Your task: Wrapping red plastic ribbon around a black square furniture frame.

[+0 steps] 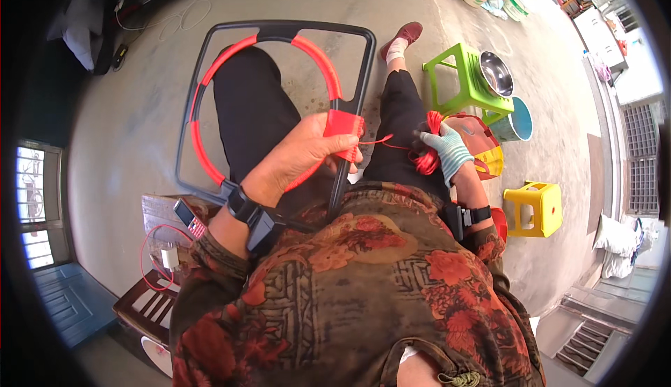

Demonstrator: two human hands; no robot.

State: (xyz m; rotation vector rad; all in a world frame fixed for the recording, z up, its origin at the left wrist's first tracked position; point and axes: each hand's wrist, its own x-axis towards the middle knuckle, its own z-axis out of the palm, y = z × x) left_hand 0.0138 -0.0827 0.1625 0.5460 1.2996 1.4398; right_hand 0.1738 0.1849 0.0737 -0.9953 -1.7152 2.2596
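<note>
Across my lap lies a black, roughly rectangular frame (370,62) with a ring (207,151) inside it, partly covered in red and partly black. My left hand (297,151), bare, is closed on the ring's right side, thumb pressed on a red strip of covering (344,132) with stitches along its edge. From that strip a thin red cord (381,140) runs across to my right hand (451,151). That hand wears a pale striped glove with the dark fingertips showing, and is closed around a bundle of red cord (426,163). Palm and fingers hide part of the bundle.
At the right stand a green stool (456,79) bearing a metal bowl (495,74), a teal bucket (518,120), a red-and-yellow bag (489,156) and a yellow stool (535,209). A phone (190,218) and a white charger (170,256) rest on wooden furniture at my left.
</note>
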